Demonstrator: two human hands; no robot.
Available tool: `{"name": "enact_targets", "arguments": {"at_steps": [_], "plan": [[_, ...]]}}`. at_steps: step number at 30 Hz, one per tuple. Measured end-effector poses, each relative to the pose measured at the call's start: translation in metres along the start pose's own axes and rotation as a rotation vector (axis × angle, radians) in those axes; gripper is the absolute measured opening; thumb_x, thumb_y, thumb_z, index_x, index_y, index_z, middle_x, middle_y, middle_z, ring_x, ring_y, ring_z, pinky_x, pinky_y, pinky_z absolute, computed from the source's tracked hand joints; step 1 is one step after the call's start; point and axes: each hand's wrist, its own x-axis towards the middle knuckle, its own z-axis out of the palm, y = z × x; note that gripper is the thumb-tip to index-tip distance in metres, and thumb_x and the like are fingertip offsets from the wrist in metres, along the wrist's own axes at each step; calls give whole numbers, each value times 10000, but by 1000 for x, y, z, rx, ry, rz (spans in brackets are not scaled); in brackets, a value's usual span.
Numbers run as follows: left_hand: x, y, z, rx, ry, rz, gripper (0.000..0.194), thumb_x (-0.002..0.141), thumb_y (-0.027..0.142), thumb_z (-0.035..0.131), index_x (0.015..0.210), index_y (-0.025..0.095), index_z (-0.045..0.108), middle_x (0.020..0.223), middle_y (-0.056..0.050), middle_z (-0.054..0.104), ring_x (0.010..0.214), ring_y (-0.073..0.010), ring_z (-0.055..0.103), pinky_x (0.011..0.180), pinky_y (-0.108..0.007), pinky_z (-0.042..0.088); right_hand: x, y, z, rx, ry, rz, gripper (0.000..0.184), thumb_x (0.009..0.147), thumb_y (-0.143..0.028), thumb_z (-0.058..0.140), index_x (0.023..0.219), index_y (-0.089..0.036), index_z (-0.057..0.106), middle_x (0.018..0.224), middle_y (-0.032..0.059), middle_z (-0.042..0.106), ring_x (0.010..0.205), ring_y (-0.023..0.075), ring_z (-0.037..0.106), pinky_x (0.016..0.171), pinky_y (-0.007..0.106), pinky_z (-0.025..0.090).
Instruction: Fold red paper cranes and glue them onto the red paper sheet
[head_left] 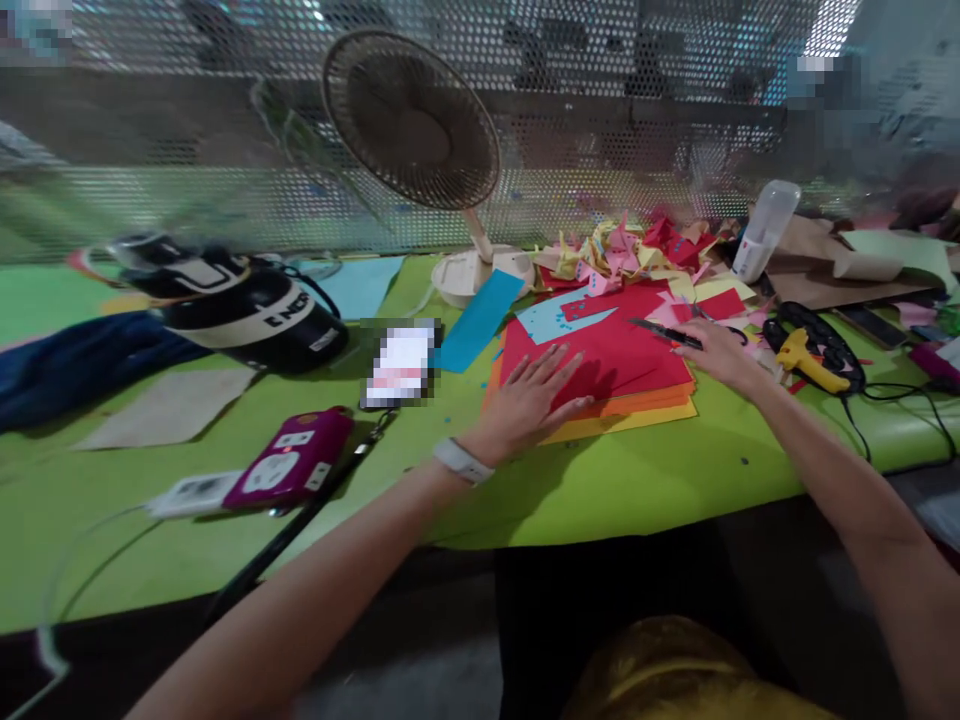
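- Left hand: open, palm down, fingers spread on red sheet.
- Right hand: closed round dark slim tool, over sheet's right side.
- Red sheet tops orange and yellow layers on green bench; light-blue piece on it.
- Sheets probably light, bendy, may slide; hold flat near edges.
- Tool looks stiff, maybe sharp-tipped; grip rear end.

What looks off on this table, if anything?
Orange sheets and a yellow sheet poke out unevenly from under the red sheet, so they look unsquared. Crumpled paper scraps are heaped beside the fan. No spill or damage visible.
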Motion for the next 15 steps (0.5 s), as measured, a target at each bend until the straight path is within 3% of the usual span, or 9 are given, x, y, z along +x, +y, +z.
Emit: {"name": "enact_targets", "arguments": {"at_steps": [5,10,15], "plan": [[30,8,24,35,-30,13,735,987,656,305,1594,244,251,1649,-140,264,1538,-303,188,1223,-563,127,-17,14,-9,-22,-36,33,396,935,-262,594,1325,-210,635,1276,118,687,1156,287,639,996,444,479],[26,-2,32,-1,-89,57,692,1013,618,239,1607,267,181,1660,-109,246,1536,-274,206,1218,-543,179,-25,19,0,8,-84,46,356,904,-199,621,1251,-247,686,1247,85,714,1177,271,643,1031,444,469],[25,-5,31,-22,-78,73,684,1021,604,213,1606,251,194,1655,-118,256,1538,-273,196,1220,-545,173,-28,24,-6,-8,-33,103,361,885,-188,637,1231,-272,699,1242,82,711,1158,290,643,1000,461,476]]}}
